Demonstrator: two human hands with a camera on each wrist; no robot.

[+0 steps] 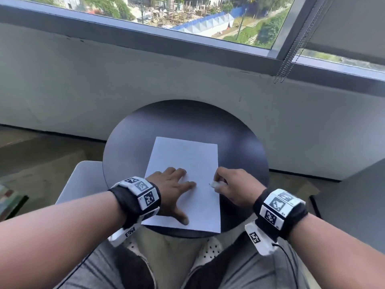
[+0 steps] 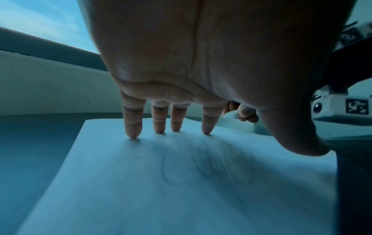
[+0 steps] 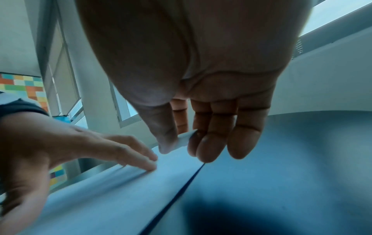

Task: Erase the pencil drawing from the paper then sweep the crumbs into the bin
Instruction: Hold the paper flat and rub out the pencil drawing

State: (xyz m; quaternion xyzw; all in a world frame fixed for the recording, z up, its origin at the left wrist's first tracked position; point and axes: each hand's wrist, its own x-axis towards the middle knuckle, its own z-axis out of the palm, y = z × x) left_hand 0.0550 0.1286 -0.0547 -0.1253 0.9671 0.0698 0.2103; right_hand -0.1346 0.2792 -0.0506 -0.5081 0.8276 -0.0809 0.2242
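- Round and dark, the small table (image 1: 133, 147) stands against a pale wall below a window (image 1: 187, 15), with the person's knees at its near edge.
- No container shows in any view; the bin is nowhere in sight.
- White paper (image 1: 185, 157) lies on the table's near half, its near edge close to the table's near rim and its right edge running just inside the right rim.
- Bare tabletop lies open beyond the paper's far edge and along the left rim.
- Left hand (image 1: 173, 188) lies on the paper's near left part, fingers spread and straight, the fingertips (image 2: 132, 133) pressing the sheet.
- Right hand (image 1: 231, 184) sits at the paper's right edge, thumb and fingers pinching a small white eraser (image 3: 184, 136) whose tip meets the sheet.
- Faint pencil lines (image 2: 211, 162) show under the left palm in the left wrist view; they are blurred, and from the head view barely visible.
- Crumbs cannot be made out.
- Most of the eraser is hidden by the fingers.
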